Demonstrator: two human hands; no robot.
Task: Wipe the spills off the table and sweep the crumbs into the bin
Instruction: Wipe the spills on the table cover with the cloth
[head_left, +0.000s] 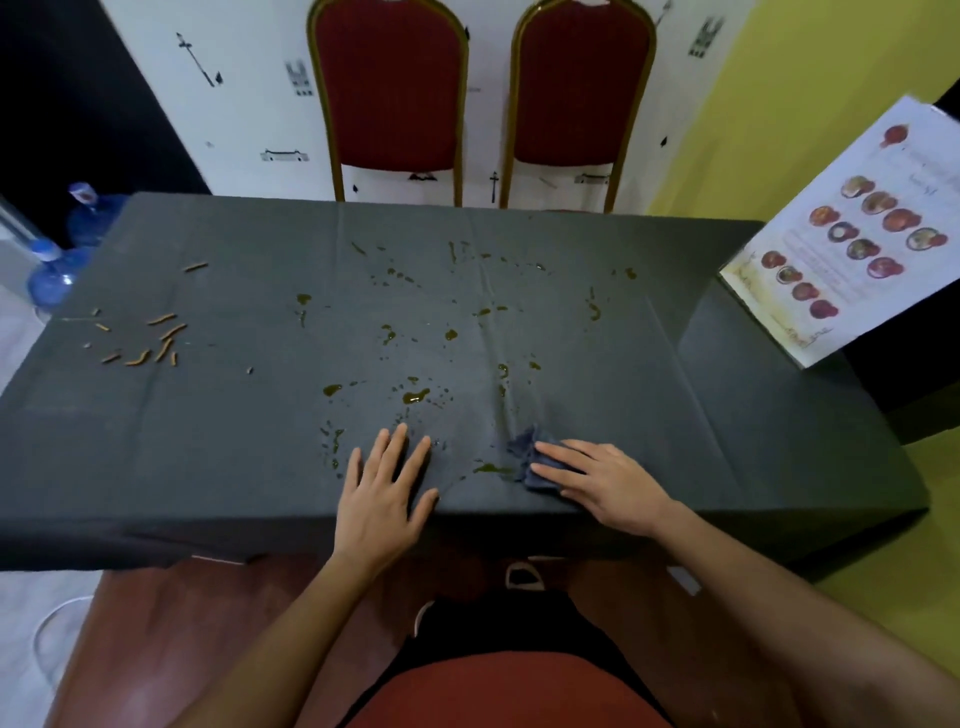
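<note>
A dark grey cloth covers the table. Yellow-green spills are spattered over its middle and right. Orange-brown stick-shaped crumbs lie scattered at the left. My right hand presses flat on a crumpled blue-grey rag near the front edge, just right of a spill streak. Spread flat on the tablecloth to the left of the rag is my left hand, fingers apart and holding nothing. No bin is in view.
Two red chairs with gold frames stand behind the far edge. A laminated menu sheet leans at the right. Blue water bottles sit on the floor at the far left.
</note>
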